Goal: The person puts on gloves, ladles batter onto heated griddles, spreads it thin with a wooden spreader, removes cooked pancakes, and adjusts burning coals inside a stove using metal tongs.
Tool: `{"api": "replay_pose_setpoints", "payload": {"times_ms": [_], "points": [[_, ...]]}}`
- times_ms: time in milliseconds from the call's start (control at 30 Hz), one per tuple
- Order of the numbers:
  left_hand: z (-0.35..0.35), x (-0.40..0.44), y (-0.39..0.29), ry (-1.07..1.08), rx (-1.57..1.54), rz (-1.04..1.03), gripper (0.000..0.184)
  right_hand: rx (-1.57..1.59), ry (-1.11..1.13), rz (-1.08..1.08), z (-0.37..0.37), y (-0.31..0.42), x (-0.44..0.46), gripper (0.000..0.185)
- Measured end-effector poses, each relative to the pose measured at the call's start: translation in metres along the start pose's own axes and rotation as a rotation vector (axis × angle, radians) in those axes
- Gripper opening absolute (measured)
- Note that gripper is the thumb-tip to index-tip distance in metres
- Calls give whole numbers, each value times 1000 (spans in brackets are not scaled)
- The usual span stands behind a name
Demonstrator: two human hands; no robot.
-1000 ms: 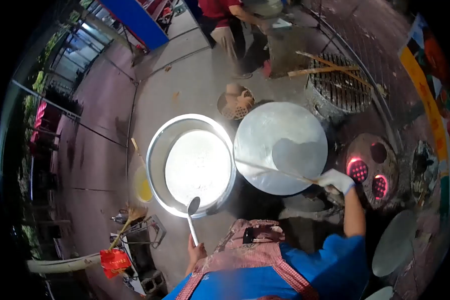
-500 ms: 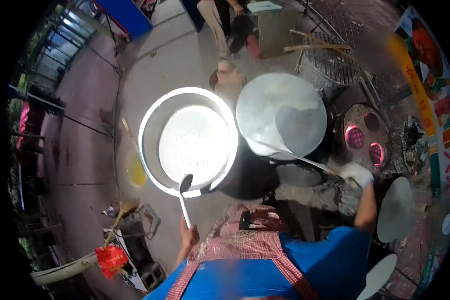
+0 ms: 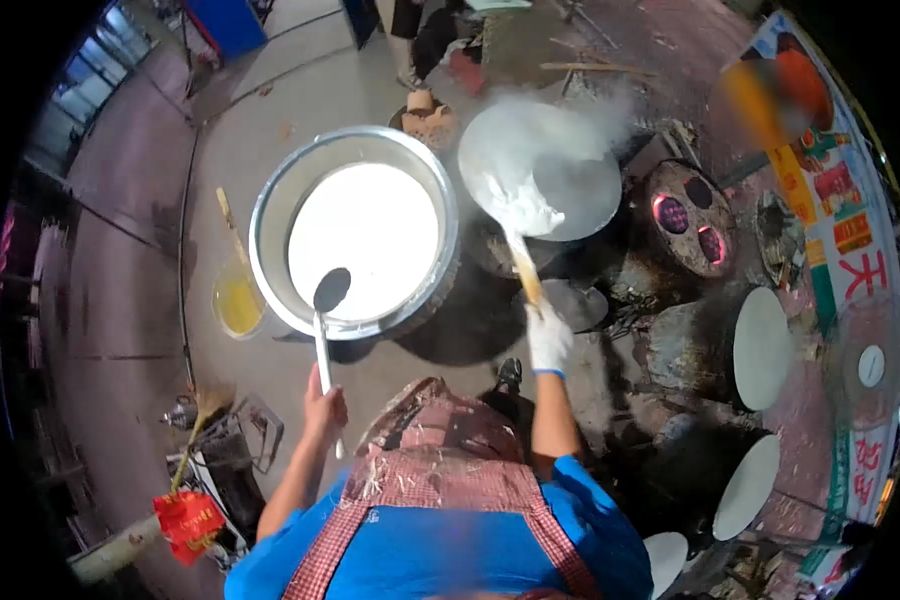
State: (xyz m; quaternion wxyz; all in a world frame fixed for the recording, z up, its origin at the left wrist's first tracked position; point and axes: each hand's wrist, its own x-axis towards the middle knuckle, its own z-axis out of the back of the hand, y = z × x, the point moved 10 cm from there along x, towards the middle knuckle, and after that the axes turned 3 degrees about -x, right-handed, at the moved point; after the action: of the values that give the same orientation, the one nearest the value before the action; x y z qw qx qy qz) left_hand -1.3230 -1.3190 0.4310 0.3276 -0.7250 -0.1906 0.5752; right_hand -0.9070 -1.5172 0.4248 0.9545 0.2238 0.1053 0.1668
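My bare left hand (image 3: 325,408) is closed around the white handle of a ladle (image 3: 331,290). The ladle's dark bowl hangs over the near part of a large metal pot (image 3: 270,240) holding white liquid (image 3: 365,225). In a white glove, my right hand (image 3: 548,338) grips the wooden handle of a scraper (image 3: 523,268). Its far end meets a crumpled white sheet (image 3: 520,205) on the round griddle (image 3: 590,205). Steam rises from the griddle's far side.
A stove with glowing coals (image 3: 688,215) stands right of the griddle. Pale round discs (image 3: 763,350) stand at the lower right. A bowl of yellow liquid (image 3: 238,303) sits left of the pot. Another person's leg (image 3: 401,50) shows beyond, near a clay piece (image 3: 428,122).
My right hand and the scraper have swung left to the griddle's near edge, where white material is now bunched up. Steam has appeared. The ladle has moved further over the pot. The view has shifted.
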Motion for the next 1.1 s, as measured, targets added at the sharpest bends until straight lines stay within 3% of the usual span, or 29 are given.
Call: {"api": "replay_pose_setpoints", "payload": {"times_ms": [33,133,200,267,333,400,467,533,600,633,667,733,833,933,1033,1067,1100], "points": [[2,-1,2,35,-1,-29,68,-164,-4,-36,16,-17,-5,35],[-3,-17,5,143,23,-16,68,217,-142,-74,30,-67,-8,36],[-7,-20,14,158,-117,48,67,374,-136,-199,44,-16,-10,35],[-20,-20,19,258,-246,83,63,477,-71,-24,-7,20,14,35],[-34,-31,17,291,-430,130,63,91,103,-26,-18,18,17,33],[-47,-42,11,385,-436,86,63,164,-40,-51,12,-28,20,35],[-51,-40,16,458,-480,107,61,-20,39,-119,46,-64,36,34],[-59,-40,17,428,-469,126,56,168,-140,-136,63,-70,56,34],[-69,-33,31,456,-619,246,53,176,-75,-145,75,-15,53,32],[-76,-27,31,477,-692,294,52,299,-74,22,41,-3,62,34],[-83,-25,29,473,-710,312,52,197,-84,185,11,6,64,36],[-90,-27,30,454,-728,353,53,9,17,65,7,-20,49,36],[-96,-31,22,493,-619,332,54,57,-52,-82,47,-94,79,36],[-102,-25,29,481,-649,409,52,264,-262,-23,90,-61,106,35],[-113,-20,45,439,-696,502,51,49,-3,101,56,-10,87,29],[-117,-15,44,435,-692,518,51,-170,-71,360,39,-6,73,29],[-112,-13,51,426,-700,577,53,-15,-106,230,31,-45,63,29]]}}
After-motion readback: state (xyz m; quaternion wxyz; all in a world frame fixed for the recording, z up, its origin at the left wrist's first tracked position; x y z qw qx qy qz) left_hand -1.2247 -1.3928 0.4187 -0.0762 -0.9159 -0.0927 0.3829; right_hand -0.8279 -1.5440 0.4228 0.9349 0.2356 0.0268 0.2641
